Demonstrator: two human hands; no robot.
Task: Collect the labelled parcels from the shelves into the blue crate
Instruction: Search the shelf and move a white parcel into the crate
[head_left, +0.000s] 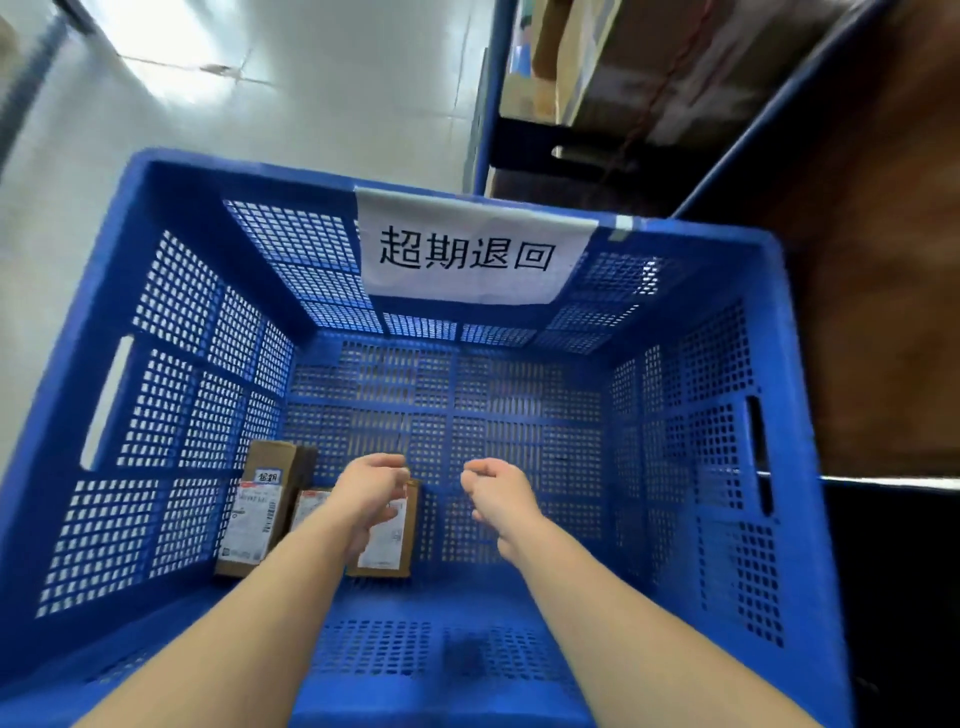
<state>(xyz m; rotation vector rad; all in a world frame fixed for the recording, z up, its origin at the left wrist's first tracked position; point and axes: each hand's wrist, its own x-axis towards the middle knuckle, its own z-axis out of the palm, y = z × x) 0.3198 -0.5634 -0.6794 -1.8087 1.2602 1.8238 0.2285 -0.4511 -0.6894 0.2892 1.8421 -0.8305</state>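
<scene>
Reaching down into the blue crate (171, 171), you have both forearms past its near rim, and both hands hang low over the perforated floor. Your left hand (370, 491) hovers over the nearer-middle parcel (387, 540), fingers loosely curled; whether they touch the box or have just let go cannot be told from this angle, so judge it by feel before lifting away. Your right hand (496, 493) is loosely curled too and holds nothing, apart from any parcel, over bare floor. A second parcel (260, 506) lies just left of the first, near the left wall, with a small handwritten tag above its shipping label. To do this step well, set each box flat with its label up, tucked side by side in the near-left corner, so the wide remaining floor stays free for more. Lift your hands straight up so a sleeve or wrist does not drag a box askew. Farther off, a paper sign (467, 249) hangs on the far wall, and beyond the far-right corner stand the blue-framed shelves (597, 78), where further parcels probably wait.
</scene>
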